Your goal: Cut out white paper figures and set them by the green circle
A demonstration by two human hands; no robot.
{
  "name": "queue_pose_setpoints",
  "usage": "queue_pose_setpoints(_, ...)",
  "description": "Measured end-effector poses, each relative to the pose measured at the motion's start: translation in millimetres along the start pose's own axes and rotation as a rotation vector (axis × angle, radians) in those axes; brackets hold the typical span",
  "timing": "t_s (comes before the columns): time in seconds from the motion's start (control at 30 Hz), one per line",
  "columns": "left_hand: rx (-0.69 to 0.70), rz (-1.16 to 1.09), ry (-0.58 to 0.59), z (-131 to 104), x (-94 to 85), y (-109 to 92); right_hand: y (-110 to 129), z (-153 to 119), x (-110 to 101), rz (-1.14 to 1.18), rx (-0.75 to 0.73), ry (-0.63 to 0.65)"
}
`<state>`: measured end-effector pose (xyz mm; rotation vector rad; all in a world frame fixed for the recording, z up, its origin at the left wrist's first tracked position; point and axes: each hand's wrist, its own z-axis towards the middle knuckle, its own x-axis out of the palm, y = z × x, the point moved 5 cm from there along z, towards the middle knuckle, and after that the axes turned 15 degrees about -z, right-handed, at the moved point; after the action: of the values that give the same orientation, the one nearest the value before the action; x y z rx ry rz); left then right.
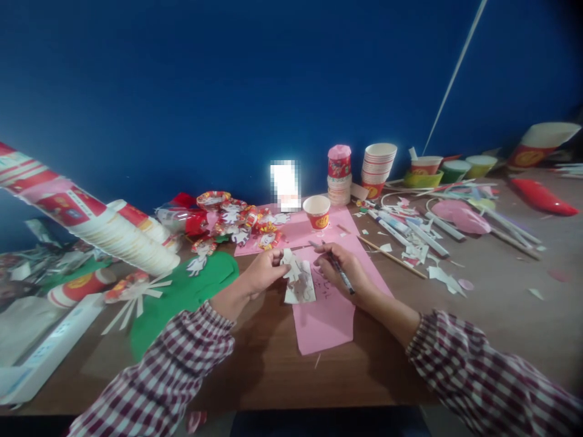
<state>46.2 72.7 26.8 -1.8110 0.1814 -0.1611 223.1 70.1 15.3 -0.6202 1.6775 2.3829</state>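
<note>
My left hand (266, 271) pinches a small white paper cutout (294, 267) by its upper left edge. Dark curved lines show on a white paper piece (307, 292) just behind and below the cutout; I cannot tell whether the two are joined. In my right hand (345, 264) is a slim dark pen (342, 276), its back end pointing down toward me. Both hands are over pink paper (325, 331), which bears some dark marks. Beyond them a paper cup (317, 211) stands upright on the pink paper.
Red-and-gold rings with white cutouts (246, 221) are heaped behind my left hand. Green paper (182, 297) and long stacked cups (122, 237) lie left. Markers (401, 227), a wooden stick (396, 258) and paper scraps (444, 279) spread right. Upright cup stacks (378, 170) stand near the blue wall.
</note>
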Motion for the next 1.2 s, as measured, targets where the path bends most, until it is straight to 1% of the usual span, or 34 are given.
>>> queue_pose_setpoints(0.13, -0.065, 0.056, -0.081, -2.1, -6.2, 7.2, -7.3, -0.6, 2.9, 0.009, -0.015, -0.013)
queue_pose_setpoints(0.2, -0.09, 0.062, -0.085, -3.4, -4.6, 9.0, -8.6, -0.8, 3.7, 0.013, -0.03, -0.012)
queue_pose_setpoints(0.4, -0.084, 0.149, -0.131, 0.0, -2.6, 9.5, -6.8, -0.6, 2.6, -0.023, -0.032, -0.02)
queue_pose_setpoints(0.53, -0.156, 0.125, -0.129, 1.7, 1.5, 17.4, -2.0, -0.1, 0.8, -0.079, -0.038, -0.015)
queue_pose_setpoints(0.67, -0.18, 0.099, -0.115, 0.7, 5.5, 20.3, -0.1, 0.9, -0.9, -0.13, -0.047, -0.042)
queue_pose_setpoints(0.83, -0.139, 0.095, -0.058, 1.7, 5.4, 21.1, -4.6, 1.1, -0.6, -0.162, -0.058, -0.044)
queue_pose_setpoints(1.0, -0.114, 0.112, -0.06, 5.3, -0.6, 29.0, -4.9, 0.3, 0.8, -0.106, -0.046, -0.006)
queue_pose_setpoints(1.2, -0.105, 0.12, -0.057, 5.5, -1.7, 31.0, -3.1, -0.3, -1.3, -0.136, -0.038, -0.025)
